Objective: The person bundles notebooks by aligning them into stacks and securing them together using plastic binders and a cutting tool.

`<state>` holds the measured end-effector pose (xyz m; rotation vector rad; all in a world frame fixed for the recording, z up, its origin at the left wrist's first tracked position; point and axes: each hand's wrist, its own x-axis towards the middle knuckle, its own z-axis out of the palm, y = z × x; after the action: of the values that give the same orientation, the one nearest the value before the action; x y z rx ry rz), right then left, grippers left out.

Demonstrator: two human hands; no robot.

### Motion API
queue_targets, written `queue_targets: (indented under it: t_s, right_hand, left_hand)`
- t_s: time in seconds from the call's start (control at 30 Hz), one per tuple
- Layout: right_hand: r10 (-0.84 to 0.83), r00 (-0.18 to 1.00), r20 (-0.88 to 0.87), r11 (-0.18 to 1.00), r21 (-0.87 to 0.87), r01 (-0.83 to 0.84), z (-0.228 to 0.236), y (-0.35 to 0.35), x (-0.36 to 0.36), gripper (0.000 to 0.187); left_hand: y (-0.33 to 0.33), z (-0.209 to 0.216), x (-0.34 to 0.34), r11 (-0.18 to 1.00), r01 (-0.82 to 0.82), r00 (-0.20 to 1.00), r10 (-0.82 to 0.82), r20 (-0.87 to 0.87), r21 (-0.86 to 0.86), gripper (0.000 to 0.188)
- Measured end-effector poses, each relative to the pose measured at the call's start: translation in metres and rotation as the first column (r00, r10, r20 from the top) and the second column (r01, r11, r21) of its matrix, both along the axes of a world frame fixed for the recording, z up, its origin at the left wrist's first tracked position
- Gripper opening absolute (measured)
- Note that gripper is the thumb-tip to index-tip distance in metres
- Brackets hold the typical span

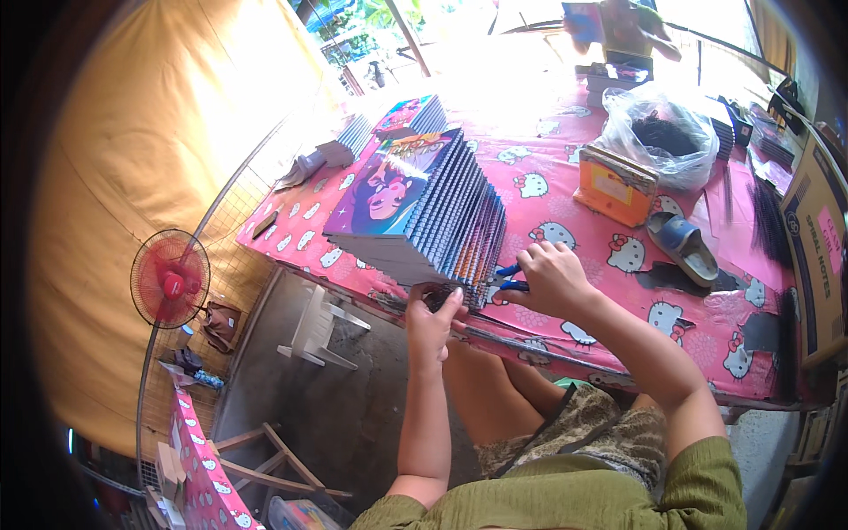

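A tall stack of spiral notebooks stands near the table's front edge, with a cartoon figure on the top cover. At its lower front corner my left hand is closed, thumb and fingers around the dark coiled edge of what looks like a spiral notebook; the palm hides most of it. My right hand grips blue-handled pliers just right of the stack. Their jaws point left toward the coiled spines, and the tips are too small to make out.
On the pink patterned table are a blue-grey slipper, an orange box and a plastic bag of black coils. Smaller notebook stacks stand behind. A cardboard box borders the right. Another person is at the far side.
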<state>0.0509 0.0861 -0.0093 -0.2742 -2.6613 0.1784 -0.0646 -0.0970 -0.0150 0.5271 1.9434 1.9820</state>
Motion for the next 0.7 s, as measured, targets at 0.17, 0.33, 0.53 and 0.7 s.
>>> queue_targets:
  t_s: [0.17,0.33,0.53,0.7]
  right_hand:
    - [-0.047,0.998,-0.044,0.998,0.03,0.048,-0.001,-0.003,-0.006,0.065]
    - [0.034,0.997,-0.076,0.998,0.058,-0.029,-0.005,-0.002,-0.019,0.064]
    - [0.072,0.997,-0.016,0.996,0.056,-0.071,0.0,0.005,-0.021,0.062]
    - [0.113,0.983,0.145,0.992,-0.074,-0.103,0.013,0.007,-0.022,0.059]
  left_hand:
    - [-0.001,-0.005,0.002,0.997,-0.027,0.996,0.021,0.087,0.077,0.034]
    - [0.012,-0.01,-0.002,0.995,-0.098,0.994,0.097,0.051,0.013,0.042]
    - [0.018,-0.013,-0.005,0.987,-0.137,0.989,0.131,0.076,0.081,0.04]
    - [0.022,-0.017,0.0,0.979,-0.171,0.984,0.165,0.066,0.108,0.038]
